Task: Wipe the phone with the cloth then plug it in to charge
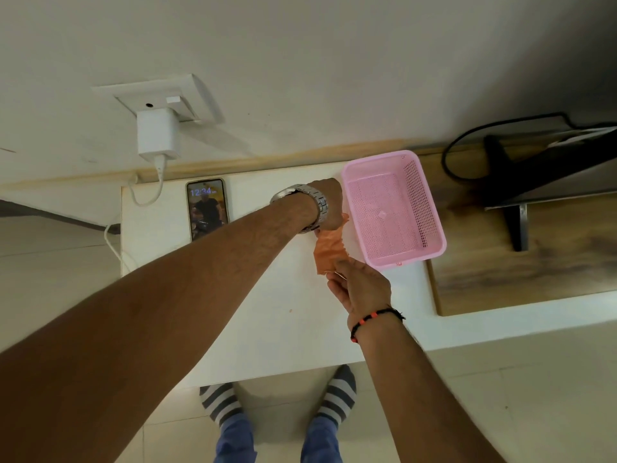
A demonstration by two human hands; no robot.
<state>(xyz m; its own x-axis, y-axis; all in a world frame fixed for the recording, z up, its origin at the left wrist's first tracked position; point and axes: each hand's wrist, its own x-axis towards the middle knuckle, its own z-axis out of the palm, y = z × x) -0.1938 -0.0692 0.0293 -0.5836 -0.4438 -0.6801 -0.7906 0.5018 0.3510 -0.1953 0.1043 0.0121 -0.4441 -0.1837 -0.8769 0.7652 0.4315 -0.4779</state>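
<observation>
An orange cloth [329,250] is stretched between both hands just left of the pink basket. My left hand [329,205], with a metal watch at the wrist, grips the cloth's far end. My right hand [359,284] pinches the near end. The phone [207,208] lies face up with its screen lit at the back of the white table [267,295], well left of the hands. A white charger [155,135] sits in the wall socket [160,98], and its white cable [147,195] loops down past the table's left edge.
An empty pink mesh basket [394,208] stands on the table's right part. Farther right is a wooden surface [534,262] with a black monitor stand [521,195] and a black cable. My feet in striped socks stand on the tiled floor below the table's front edge.
</observation>
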